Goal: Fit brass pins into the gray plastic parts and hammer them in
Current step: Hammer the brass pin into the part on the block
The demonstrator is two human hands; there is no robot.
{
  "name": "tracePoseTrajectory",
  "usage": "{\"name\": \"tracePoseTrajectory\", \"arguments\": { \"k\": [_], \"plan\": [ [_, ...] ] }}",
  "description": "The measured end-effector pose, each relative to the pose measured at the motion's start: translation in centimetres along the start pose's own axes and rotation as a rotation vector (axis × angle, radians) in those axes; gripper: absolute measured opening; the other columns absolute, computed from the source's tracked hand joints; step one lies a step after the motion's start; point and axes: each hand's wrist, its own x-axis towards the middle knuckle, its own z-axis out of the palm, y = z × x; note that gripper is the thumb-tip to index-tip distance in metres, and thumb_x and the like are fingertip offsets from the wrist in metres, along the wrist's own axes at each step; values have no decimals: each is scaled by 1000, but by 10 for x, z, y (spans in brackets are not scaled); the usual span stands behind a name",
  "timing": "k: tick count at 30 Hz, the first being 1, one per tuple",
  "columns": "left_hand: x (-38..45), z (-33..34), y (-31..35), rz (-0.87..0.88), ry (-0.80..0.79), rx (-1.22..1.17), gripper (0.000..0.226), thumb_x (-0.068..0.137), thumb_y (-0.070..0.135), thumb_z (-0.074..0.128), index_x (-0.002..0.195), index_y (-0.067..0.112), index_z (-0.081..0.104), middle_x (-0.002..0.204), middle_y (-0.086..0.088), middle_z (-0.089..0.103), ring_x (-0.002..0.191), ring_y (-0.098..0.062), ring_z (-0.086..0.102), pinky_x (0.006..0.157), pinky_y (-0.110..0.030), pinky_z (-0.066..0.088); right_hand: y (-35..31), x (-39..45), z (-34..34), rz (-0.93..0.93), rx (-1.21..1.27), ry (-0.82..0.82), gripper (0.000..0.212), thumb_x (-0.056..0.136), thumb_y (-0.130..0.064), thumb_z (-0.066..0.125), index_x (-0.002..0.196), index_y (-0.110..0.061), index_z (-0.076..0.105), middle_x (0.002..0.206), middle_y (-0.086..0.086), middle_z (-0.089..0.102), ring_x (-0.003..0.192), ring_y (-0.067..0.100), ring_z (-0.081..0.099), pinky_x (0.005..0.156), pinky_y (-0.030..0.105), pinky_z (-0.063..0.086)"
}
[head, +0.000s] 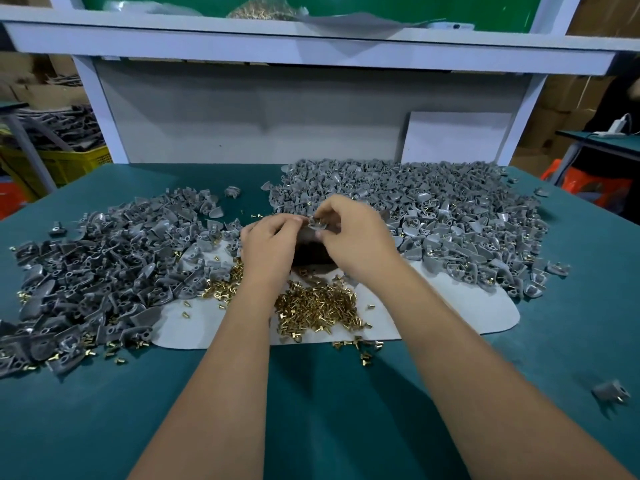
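The right hand (349, 233) pinches a small gray plastic part (318, 222) between thumb and fingertips, and the left hand (270, 242) meets it from the other side with fingers curled in toward the same part; whether the left fingers hold a pin cannot be told. Directly under the hands sits a dark block (311, 254), mostly hidden. Just below the wrists lies a loose heap of brass pins (318, 304) on a pale gray mat (460, 299). Left of the left hand spreads a pile of gray plastic parts (100, 271) mixed with stray pins; a larger pile of gray parts (433, 206) extends right of and behind the right hand. All rests on a teal-covered workbench (311, 393), with one stray gray part (611, 391) far right. Behind rises the bench's white shelf frame (311, 43), and beyond the left edge a yellow crate (69, 162).
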Motion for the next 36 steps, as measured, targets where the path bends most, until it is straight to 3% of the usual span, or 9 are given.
{"name": "tracePoseTrajectory", "arguments": {
  "k": [2,4,6,9,13,17,23,29,36],
  "plan": [
    [1,1,-1,-40,-11,-15,20,90,35,57,95,30,75,121,-8,60,120,-25,49,108,-49,39,-6,13,-15,20,46,-65,21,83,-19,70,97,-33,61,92,-15,64,86,6,60,77,31,54],
    [1,1,0,-64,-18,-10,20,90,36,56,95,33,75,124,-7,57,120,-24,48,108,-48,39,-5,25,-30,112,102,87,37,87,-16,66,121,-27,56,104,-9,64,92,9,60,78,31,53],
    [0,2,0,-64,-8,2,21,89,35,55,93,35,75,124,-4,58,123,-24,45,108,-48,39,4,30,-37,261,-73,289,53,91,-22,60,140,-20,40,127,3,56,116,23,50,98,41,44],
    [1,3,0,-40,28,36,20,89,33,55,91,35,76,120,2,60,124,-24,44,107,-48,39,11,16,-20,299,-201,304,59,91,-31,56,144,-20,31,141,9,39,129,27,33,107,44,28],
    [-2,4,1,12,36,107,22,88,31,53,94,36,74,114,3,64,123,-23,47,104,-48,43,9,-17,13,160,-232,216,53,88,-29,59,137,-24,39,136,5,38,127,24,29,108,43,24],
    [-6,-3,4,34,73,109,27,90,21,49,97,33,73,104,8,67,104,-15,58,93,-43,52,-2,-31,22,-96,-280,189,38,89,-26,56,127,-24,51,126,3,47,118,23,37,101,38,27],
    [-4,-32,2,127,244,683,47,81,3,48,121,19,67,125,-8,64,122,-32,42,100,-41,37,-16,-38,30,-427,-275,-85,18,88,-15,52,94,-9,68,92,10,61,93,30,52,80,42,43],
    [-4,-40,1,-46,112,862,31,75,6,53,99,17,70,94,-10,67,96,-35,58,84,-42,52,-16,-40,38,-499,-297,-268,13,84,-28,54,81,-16,55,83,-3,42,86,21,41,71,33,34],
    [-4,-42,2,-19,202,815,31,74,2,57,93,19,75,83,-9,69,74,-29,52,65,-30,44,-23,-40,38,-474,-300,-278,5,83,-21,53,80,-17,52,79,-4,40,88,23,44,67,28,25]
  ]
}}
